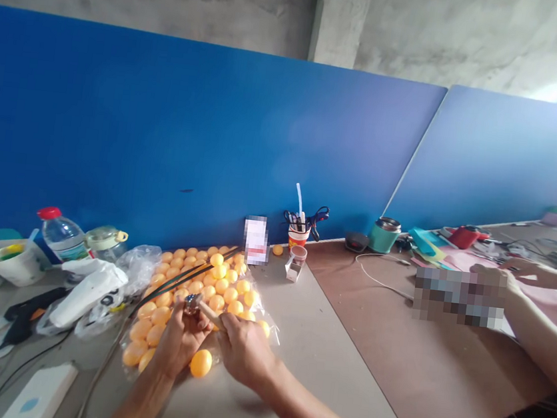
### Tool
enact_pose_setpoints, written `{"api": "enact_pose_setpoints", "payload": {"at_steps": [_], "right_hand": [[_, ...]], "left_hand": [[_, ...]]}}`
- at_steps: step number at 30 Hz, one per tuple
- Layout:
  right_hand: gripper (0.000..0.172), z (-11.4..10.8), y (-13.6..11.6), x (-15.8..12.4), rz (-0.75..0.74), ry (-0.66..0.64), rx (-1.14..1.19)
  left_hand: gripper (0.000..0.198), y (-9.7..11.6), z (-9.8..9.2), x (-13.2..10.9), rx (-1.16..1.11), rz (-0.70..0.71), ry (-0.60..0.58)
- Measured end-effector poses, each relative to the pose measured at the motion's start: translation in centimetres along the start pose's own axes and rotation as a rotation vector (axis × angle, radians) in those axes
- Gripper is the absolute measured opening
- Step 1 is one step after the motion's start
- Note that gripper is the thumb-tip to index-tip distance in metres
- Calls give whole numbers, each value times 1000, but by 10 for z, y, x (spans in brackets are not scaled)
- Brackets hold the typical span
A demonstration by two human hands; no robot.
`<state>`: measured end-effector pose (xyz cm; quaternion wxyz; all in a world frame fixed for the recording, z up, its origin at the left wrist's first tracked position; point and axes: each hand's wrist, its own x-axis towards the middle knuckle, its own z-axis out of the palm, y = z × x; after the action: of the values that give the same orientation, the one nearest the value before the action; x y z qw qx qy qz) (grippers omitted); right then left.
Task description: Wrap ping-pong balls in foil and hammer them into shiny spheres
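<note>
My left hand (178, 335) is closed around a small shiny metal piece (192, 302) held above the desk. My right hand (242, 347) pinches a thin wooden stick (210, 313) whose tip meets that metal piece. Both hands hover over a clear plastic bag of several orange ping-pong balls (202, 281). One loose orange ball (201, 362) lies on the desk between my wrists. Black cords (174, 282) run across the bag.
A water bottle (61, 235), a jar (105, 241), plastic bags (93, 288) and a black glue gun (24, 321) crowd the left. A cup of pens (298, 233) and a small glass (296, 262) stand by the blue partition (166, 136). Another person's hands (496, 281) work at the right.
</note>
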<state>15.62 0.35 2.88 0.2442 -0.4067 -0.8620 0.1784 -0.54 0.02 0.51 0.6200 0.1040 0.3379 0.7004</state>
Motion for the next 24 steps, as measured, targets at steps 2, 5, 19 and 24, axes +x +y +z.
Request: {"api": "enact_pose_setpoints", "payload": {"at_steps": [2, 5, 19, 24], "right_hand": [[6, -1, -1, 0, -7, 13, 1], [6, -4, -3, -1, -3, 24, -4], [7, -1, -3, 0, -20, 7, -13], [7, 0, 1, 2, -23, 14, -7]], "left_hand": [[32, 0, 2, 0, -10, 11, 4], [33, 0, 2, 0, -21, 24, 4], [30, 0, 2, -1, 6, 32, 3], [32, 0, 0, 3, -22, 34, 28]]}}
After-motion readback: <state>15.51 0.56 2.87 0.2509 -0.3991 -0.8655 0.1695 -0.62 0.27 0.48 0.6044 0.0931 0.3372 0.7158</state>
